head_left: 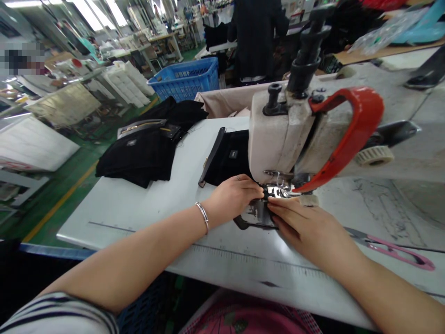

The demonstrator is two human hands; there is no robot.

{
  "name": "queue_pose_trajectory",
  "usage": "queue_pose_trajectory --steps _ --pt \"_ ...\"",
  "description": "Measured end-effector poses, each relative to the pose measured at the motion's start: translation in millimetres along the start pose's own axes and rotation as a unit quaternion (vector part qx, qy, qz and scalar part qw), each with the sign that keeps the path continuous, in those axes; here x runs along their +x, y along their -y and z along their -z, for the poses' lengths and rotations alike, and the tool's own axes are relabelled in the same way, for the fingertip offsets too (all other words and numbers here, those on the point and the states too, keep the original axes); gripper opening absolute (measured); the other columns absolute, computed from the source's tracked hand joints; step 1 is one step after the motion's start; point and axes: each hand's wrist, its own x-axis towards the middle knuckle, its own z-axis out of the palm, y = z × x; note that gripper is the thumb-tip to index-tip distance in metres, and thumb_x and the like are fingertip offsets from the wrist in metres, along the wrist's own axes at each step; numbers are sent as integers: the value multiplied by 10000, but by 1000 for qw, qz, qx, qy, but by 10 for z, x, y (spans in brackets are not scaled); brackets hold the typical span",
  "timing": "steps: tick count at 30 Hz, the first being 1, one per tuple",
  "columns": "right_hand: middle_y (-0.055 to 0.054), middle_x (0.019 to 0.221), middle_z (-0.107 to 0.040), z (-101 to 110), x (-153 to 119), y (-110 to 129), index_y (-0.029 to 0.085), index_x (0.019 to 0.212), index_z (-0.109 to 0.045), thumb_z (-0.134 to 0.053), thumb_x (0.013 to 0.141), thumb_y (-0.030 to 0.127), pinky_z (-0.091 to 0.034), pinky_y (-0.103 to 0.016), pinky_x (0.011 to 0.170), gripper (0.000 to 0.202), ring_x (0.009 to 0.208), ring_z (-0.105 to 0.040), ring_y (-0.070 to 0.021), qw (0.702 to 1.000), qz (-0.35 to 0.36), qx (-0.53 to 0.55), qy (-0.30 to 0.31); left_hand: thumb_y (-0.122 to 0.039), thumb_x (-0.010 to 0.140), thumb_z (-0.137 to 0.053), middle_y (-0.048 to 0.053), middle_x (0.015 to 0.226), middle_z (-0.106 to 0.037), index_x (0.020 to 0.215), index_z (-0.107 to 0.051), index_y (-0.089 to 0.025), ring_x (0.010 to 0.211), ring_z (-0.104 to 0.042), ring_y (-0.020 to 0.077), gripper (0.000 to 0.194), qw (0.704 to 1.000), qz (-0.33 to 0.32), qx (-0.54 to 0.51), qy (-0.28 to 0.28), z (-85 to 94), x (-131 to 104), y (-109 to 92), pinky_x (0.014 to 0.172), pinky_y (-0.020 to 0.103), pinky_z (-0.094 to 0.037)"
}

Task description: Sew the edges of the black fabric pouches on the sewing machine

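A black fabric piece [227, 155] with a small label and a zippered strip along its left edge lies partly under the sewing machine head [271, 139]. My left hand [238, 197] presses its near edge with closed fingertips, just left of the metal presser foot [276, 191]. On the other side, my right hand [302, 218] has its fingers together, their tips at the fabric edge by the foot. Both hands rest close around the needle area, fingertips slightly apart from each other. The fabric under the foot is mostly hidden.
A stack of black fabric pieces [139, 155] lies on the white table [139, 204] at left. Pink-handled thread snips [399, 250] lie right of my right hand. A red lever [361, 134] juts from the machine. Beyond are a blue crate [187, 79] and a person in dark clothes [253, 41].
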Motion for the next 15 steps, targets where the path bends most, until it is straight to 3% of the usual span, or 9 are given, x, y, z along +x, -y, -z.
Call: queue_pose_trajectory --steps 7,15 --pt "-17 1146 -672 0 39 -32 203 1113 -642 -520 931 215 -524 -384 895 219 1041 -625 -209 999 -16 47 -4 -144 924 -512 29 974 -722 966 -721 -210 967 -639 166 223 999 48 20 2 -51 77 96 897 315 -508" --pt "-31 1047 -696 40 77 -50 220 1066 -670 -529 921 208 -523 -386 849 203 973 -633 -205 995 -35 90 -8 -178 937 -487 32 971 -719 959 -723 -215 999 -628 180 241 997 74 -25 -4 -29 69 112 903 345 -510"
